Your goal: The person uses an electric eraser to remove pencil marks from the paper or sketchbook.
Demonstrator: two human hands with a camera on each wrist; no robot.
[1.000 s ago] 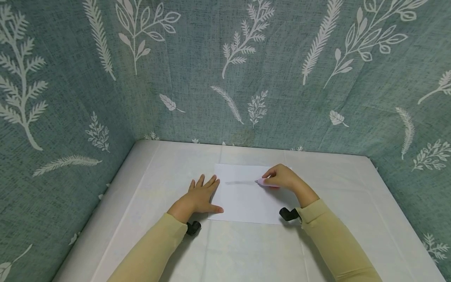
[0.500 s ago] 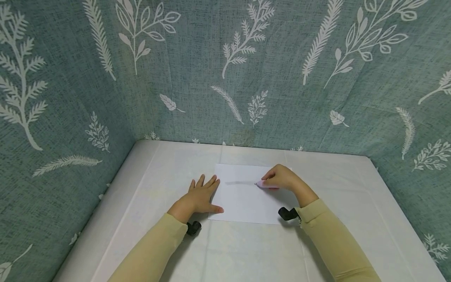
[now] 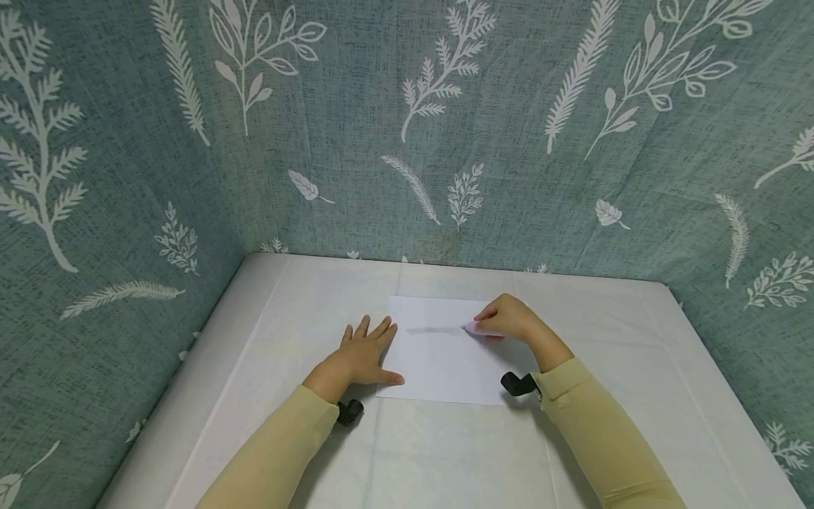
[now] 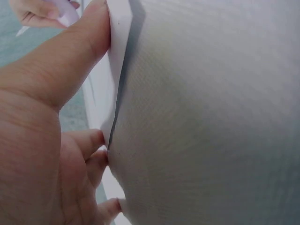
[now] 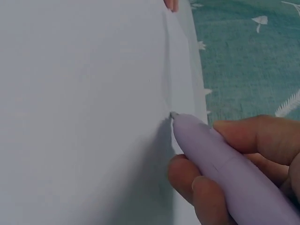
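Note:
A white sheet of paper (image 3: 439,367) lies on the covered table, with a greyish line (image 3: 432,330) running across its upper part. My left hand (image 3: 362,357) is spread at the sheet's left edge, thumb and fingertips on it; the left wrist view shows that paper edge (image 4: 117,61) curling slightly up. My right hand (image 3: 509,319) pinches a thick lilac pen-shaped tool (image 5: 225,164) with a short metal tip. In the right wrist view the tip is right at the end of a slit-like line in the paper. The tool's rear end is hidden by the hand.
A white cloth (image 3: 445,452) covers the table. Green-blue fabric with white leaf prints (image 3: 356,191) hangs behind and at both sides. A black wrist camera (image 3: 518,384) sits below the right sleeve, another black camera (image 3: 350,412) by the left sleeve.
My right hand with the lilac pen-shaped tool shifts only slightly, its tip dipping a little toward me and then back up. My left hand stays where it was on the paper.

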